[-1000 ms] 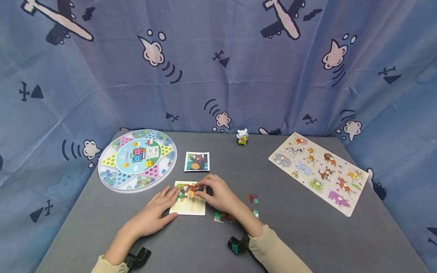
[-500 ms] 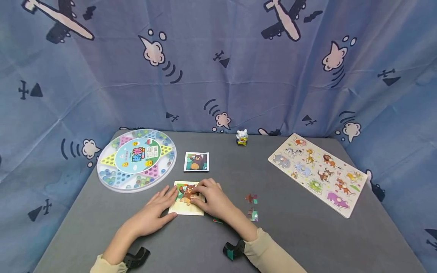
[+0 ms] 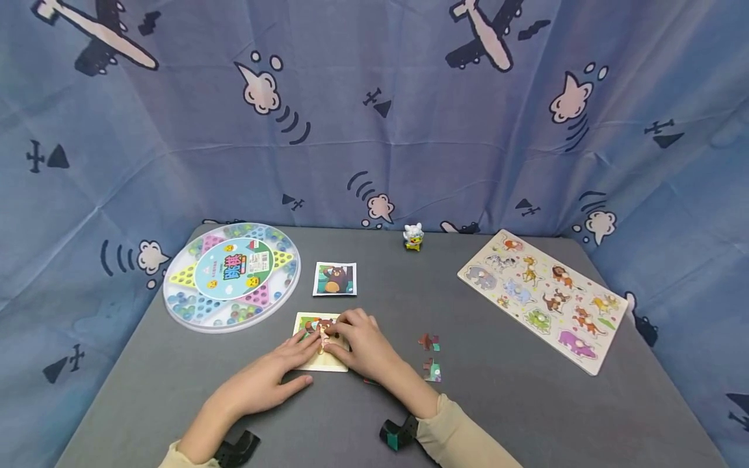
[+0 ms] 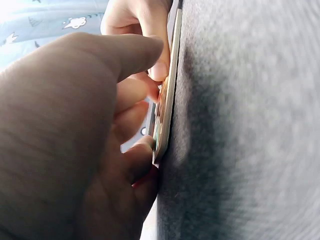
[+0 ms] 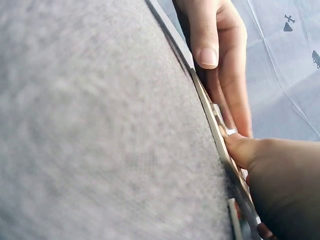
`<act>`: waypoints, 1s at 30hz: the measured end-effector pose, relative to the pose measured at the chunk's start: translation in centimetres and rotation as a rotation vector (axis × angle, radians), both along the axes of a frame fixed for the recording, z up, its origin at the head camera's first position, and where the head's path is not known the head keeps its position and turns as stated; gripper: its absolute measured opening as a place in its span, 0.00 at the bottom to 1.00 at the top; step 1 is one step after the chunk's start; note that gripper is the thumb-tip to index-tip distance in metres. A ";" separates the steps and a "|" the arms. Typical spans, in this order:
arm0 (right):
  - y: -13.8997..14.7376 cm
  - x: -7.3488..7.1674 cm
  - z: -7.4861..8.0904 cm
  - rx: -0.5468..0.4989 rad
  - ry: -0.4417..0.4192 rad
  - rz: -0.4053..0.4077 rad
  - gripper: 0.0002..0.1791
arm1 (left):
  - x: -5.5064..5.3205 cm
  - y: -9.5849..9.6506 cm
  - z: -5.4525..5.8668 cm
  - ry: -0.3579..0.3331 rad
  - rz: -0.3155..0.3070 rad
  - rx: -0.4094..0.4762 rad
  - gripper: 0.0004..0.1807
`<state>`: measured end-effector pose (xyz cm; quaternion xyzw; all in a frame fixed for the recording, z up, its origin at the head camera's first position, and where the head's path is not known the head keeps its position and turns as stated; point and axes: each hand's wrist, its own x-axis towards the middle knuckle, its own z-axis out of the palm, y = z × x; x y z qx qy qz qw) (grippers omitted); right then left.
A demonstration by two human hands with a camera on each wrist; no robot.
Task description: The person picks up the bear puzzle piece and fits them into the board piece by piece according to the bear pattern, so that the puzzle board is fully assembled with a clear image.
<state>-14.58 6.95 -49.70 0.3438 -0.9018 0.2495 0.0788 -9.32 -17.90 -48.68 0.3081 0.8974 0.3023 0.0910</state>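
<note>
A small pale puzzle board [image 3: 330,365] lies at the front middle, its upper part filled with pieces forming a brown bear picture [image 3: 324,324]. My left hand [image 3: 277,372] rests with fairly straight fingers over the board's left side, fingertips on the bear pieces. From the right, my right hand [image 3: 365,344] bends its fingers and thumb on a puzzle piece in the bear; the hand hides much of that piece. In the right wrist view the right thumb [image 5: 242,150] touches the pieces just above the board edge [image 5: 212,130]. Both hands' fingertips nearly meet.
Loose puzzle pieces [image 3: 432,370] lie right of the board, one partly under the right forearm. Behind the board is a bear picture card [image 3: 335,279]. A round marble game board [image 3: 234,276] stands left, an animal peg puzzle [image 3: 541,299] right, and a small white figurine [image 3: 413,236] at the back.
My right hand has shifted slightly down over the board, and the bear piece under its fingers now lies in line with the picture. My left fingers have slid right onto the bear.
</note>
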 end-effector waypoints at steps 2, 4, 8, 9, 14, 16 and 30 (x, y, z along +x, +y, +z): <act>0.0 0.0 0.0 -0.003 0.010 0.003 0.15 | 0.1 0.1 0.0 -0.007 -0.009 0.002 0.36; 0.0 0.0 -0.1 -0.002 0.017 0.006 0.15 | 0.1 0.2 0.0 -0.016 -0.010 0.004 0.36; 0.1 0.1 -0.2 -0.004 0.019 0.012 0.14 | 0.1 0.1 -0.2 -0.032 -0.005 0.003 0.36; 0.1 0.0 -0.2 -0.002 0.017 0.012 0.15 | 0.1 0.1 -0.3 -0.033 -0.006 0.004 0.36; 0.2 0.0 -0.2 0.006 0.014 0.008 0.16 | 0.0 0.1 -0.4 -0.046 -0.006 0.005 0.37; 0.2 0.0 -0.2 0.007 0.017 0.009 0.16 | 0.0 0.1 -0.4 -0.049 -0.005 0.006 0.37; 0.2 0.0 -0.2 -0.005 0.059 0.023 0.15 | -0.2 -0.1 -0.1 -0.072 0.001 0.034 0.33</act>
